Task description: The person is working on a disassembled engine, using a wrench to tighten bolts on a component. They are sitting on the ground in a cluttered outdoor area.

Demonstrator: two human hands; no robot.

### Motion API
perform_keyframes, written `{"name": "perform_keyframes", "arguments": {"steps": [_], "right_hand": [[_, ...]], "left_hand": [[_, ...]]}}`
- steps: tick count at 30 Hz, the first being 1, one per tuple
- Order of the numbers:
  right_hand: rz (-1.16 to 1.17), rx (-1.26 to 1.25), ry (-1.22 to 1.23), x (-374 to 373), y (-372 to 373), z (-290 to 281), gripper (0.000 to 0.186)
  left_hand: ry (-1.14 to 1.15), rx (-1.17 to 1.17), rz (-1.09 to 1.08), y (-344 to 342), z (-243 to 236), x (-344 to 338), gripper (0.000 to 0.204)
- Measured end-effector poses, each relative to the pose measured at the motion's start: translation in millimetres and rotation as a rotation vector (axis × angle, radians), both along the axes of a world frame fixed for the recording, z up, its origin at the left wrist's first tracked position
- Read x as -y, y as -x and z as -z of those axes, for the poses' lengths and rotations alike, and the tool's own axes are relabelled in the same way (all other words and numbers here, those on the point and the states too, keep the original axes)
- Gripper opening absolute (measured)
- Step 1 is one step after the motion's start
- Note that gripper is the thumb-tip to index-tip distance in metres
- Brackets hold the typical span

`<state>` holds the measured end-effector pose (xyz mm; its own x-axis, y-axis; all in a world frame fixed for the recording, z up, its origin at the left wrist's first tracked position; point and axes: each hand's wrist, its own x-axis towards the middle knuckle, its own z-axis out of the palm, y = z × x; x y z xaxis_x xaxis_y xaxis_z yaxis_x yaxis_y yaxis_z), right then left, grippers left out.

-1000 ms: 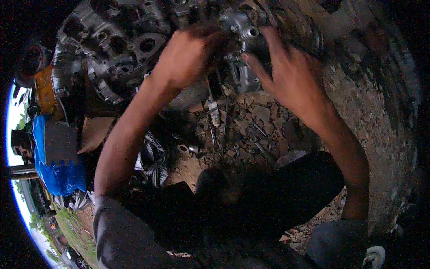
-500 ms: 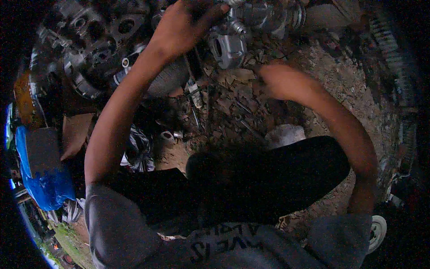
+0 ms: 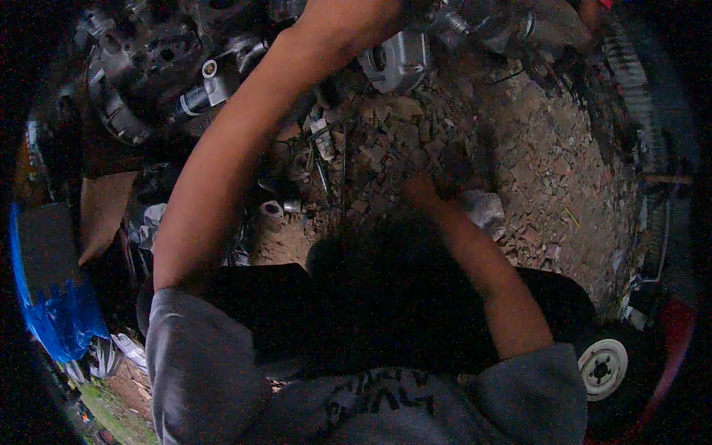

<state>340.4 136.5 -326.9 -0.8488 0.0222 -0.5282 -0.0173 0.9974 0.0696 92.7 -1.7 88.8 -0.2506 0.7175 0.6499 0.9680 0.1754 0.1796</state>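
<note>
My left hand reaches to the top edge, by a grey cast-metal housing and other dark machine parts. Its fingers run into shadow and past the frame, so what they touch cannot be made out. My right hand is low over the littered ground, beside a crumpled whitish cloth or bag. Darkness and blur hide its fingers. Between my forearms lie a thin tool with a pale handle and a small metal flange with a hole.
At the upper left sit a round metal housing and a cylinder with a ring end. Cardboard and blue plastic sheeting stand left. A pale wheel rim is at lower right. Leaves and stones cover the soil.
My right hand has drawn back toward me and slightly left, down to the ground near the whitish cloth. My left hand has shifted right along the top edge. The view has also moved.
</note>
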Motion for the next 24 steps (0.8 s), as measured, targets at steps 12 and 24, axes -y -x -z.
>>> {"name": "perform_keyframes", "arguments": {"steps": [12,24], "right_hand": [[0.146,-0.121,-0.026,-14.9,-34.5,13.2,0.042],[0.603,-0.365,0.089,-8.3,-18.4,12.3,0.053]], "left_hand": [[-0.106,0.104,-0.134,-4.8,18.0,0.4,0.021],[0.077,0.344,-0.261,-16.2,8.2,-1.5,0.030]]}}
